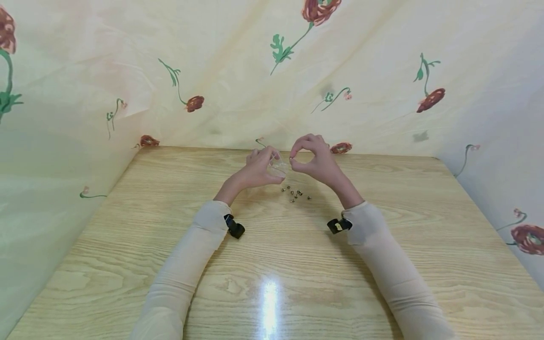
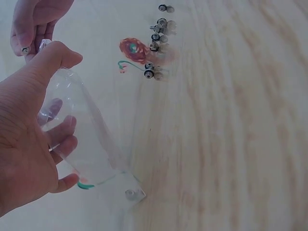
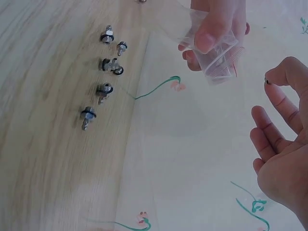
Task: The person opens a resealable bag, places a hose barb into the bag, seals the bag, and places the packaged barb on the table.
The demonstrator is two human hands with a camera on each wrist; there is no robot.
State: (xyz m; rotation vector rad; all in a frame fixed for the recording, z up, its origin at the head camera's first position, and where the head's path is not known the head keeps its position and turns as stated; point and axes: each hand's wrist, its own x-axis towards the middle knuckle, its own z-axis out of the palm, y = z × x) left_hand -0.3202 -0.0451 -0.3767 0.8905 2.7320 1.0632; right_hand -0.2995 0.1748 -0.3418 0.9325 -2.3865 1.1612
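My left hand holds a clear plastic zip bag, thumb near its mouth and fingers behind the film. The bag's lower corner hangs down, with a small round metal piece showing there. Just right of the bag, my right hand pinches a small metal fitting between thumb and forefinger. Its other fingers are loosely bent in the right wrist view, where only a dark tip of the fitting shows. Several barbed metal fittings with black rings lie scattered on the table below and between both hands.
The wood-grain table meets a flower-printed cloth just behind the hands. More of this cloth hangs at both sides. Black wrist straps with cameras sit on both sleeved forearms.
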